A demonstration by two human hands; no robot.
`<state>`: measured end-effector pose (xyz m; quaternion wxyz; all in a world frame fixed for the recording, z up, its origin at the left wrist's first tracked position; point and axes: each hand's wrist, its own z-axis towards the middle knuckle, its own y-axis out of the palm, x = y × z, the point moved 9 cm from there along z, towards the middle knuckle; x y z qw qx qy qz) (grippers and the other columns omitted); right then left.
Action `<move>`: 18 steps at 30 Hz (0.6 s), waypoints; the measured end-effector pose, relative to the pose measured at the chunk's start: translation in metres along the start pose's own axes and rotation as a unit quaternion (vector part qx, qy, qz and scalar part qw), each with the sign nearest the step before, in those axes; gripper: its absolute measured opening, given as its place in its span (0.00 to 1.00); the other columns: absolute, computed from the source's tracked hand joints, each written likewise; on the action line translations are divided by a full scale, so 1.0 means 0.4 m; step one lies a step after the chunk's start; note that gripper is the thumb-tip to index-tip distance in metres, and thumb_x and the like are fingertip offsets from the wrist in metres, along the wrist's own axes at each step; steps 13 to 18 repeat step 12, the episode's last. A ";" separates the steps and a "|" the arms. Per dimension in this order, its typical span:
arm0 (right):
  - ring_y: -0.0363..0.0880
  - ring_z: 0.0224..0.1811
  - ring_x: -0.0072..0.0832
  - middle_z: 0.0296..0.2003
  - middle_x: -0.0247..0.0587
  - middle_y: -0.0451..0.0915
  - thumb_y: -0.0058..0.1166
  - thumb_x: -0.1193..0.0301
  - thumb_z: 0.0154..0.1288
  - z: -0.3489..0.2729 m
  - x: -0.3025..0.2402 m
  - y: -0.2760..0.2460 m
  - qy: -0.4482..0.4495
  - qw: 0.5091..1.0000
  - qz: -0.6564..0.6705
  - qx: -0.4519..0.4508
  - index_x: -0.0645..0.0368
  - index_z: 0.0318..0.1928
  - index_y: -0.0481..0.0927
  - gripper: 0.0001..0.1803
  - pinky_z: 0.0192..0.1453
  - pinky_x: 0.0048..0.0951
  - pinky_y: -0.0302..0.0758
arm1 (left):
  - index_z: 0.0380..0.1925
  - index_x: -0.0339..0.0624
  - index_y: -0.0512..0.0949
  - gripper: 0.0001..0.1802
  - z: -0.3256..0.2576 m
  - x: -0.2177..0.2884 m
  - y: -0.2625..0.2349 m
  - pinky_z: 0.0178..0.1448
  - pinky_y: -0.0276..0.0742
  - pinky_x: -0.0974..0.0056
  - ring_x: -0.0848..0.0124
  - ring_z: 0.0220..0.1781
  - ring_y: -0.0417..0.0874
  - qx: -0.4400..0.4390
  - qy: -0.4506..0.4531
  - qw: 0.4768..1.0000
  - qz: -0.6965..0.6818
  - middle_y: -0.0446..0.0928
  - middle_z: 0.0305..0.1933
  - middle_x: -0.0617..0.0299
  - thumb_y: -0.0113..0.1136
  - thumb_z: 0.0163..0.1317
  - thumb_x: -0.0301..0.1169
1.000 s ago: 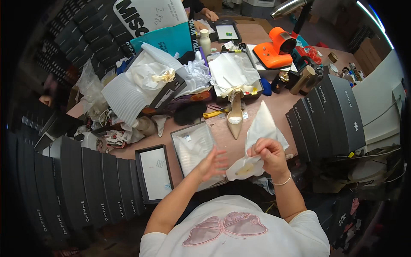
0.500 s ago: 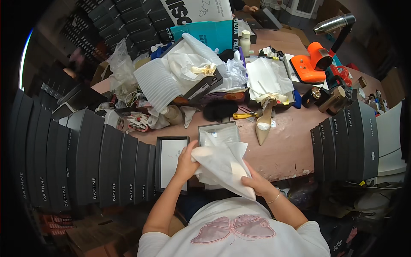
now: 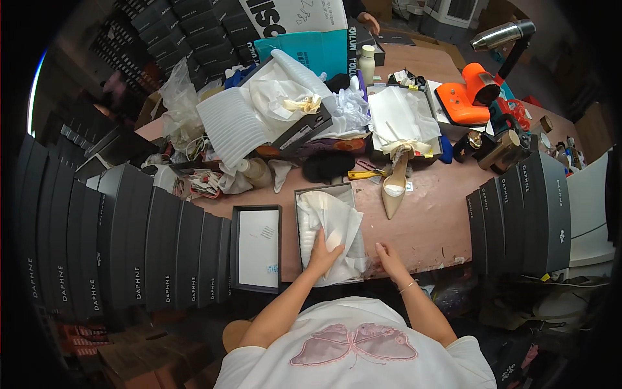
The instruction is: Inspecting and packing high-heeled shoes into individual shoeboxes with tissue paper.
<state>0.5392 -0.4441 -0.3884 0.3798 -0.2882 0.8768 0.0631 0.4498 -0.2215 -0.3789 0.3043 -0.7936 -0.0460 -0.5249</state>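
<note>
My left hand [image 3: 323, 254] grips a shoe-shaped pale bundle wrapped in white tissue paper [image 3: 334, 220], its fingers round the near part. The bundle lies in an open grey shoebox [image 3: 299, 223], over more white paper and ridged foam. To the right of the box, my right hand [image 3: 391, 262] hovers near the table's front edge, fingers apart and holding nothing. A dark box lid [image 3: 259, 240], its white inside facing up, rests left of the shoebox. Beyond my right hand a beige pointed-toe shoe [image 3: 394, 188] leans from another open box [image 3: 422, 129].
Dark shoeboxes stand in rows at left [image 3: 159, 246] and right [image 3: 518, 220]. At the back are a box with foam sheet [image 3: 233, 126], a cream bottle [image 3: 366, 63] and an orange device [image 3: 463, 104]. A yellow-handled tool [image 3: 364, 174] lies mid-table. Another person's hand [image 3: 370, 23] shows far off.
The wrapped bundle has gone from between both hands down into the shoebox. My right hand has let go of it and moved off to the right; my left still grips it.
</note>
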 end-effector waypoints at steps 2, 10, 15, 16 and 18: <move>0.75 0.34 0.20 0.36 0.37 0.77 0.54 0.64 0.69 0.011 0.076 0.087 0.089 0.991 0.041 -0.095 0.62 0.50 0.75 0.16 0.34 0.19 0.75 | 0.68 0.26 0.52 0.52 -0.012 0.028 -0.011 0.69 0.62 0.58 0.47 0.67 0.67 0.026 0.037 0.998 0.043 0.63 0.66 0.33 0.69 0.51 0.42; 0.73 0.34 0.38 0.31 0.40 0.75 0.59 0.71 0.62 -0.243 -0.249 0.154 -0.539 0.817 -0.198 0.051 0.58 0.36 0.76 0.06 0.39 0.36 0.70 | 0.68 0.32 0.55 0.46 0.008 -0.072 -0.015 0.67 0.65 0.57 0.50 0.65 0.70 0.125 -0.017 0.991 -0.055 0.68 0.63 0.38 0.67 0.53 0.33; 0.72 0.46 0.45 0.42 0.45 0.76 0.61 0.71 0.59 -0.300 -0.291 0.216 -0.599 0.741 -0.302 -0.036 0.57 0.38 0.78 0.08 0.54 0.42 0.66 | 0.69 0.34 0.55 0.45 0.063 -0.128 0.052 0.67 0.65 0.57 0.51 0.66 0.70 0.172 0.010 0.983 -0.059 0.67 0.64 0.39 0.67 0.53 0.32; 0.72 0.46 0.45 0.42 0.45 0.76 0.61 0.71 0.59 -0.300 -0.291 0.216 -0.599 0.741 -0.302 -0.036 0.57 0.38 0.78 0.08 0.54 0.42 0.66 | 0.69 0.34 0.55 0.45 0.063 -0.128 0.052 0.67 0.65 0.57 0.51 0.66 0.70 0.172 0.010 0.983 -0.059 0.67 0.64 0.39 0.67 0.53 0.32; 0.72 0.46 0.45 0.42 0.45 0.76 0.61 0.71 0.59 -0.300 -0.291 0.216 -0.599 0.741 -0.302 -0.036 0.57 0.38 0.78 0.08 0.54 0.42 0.66 | 0.69 0.34 0.55 0.45 0.063 -0.128 0.052 0.67 0.65 0.57 0.51 0.66 0.70 0.172 0.010 0.983 -0.059 0.67 0.64 0.39 0.67 0.53 0.32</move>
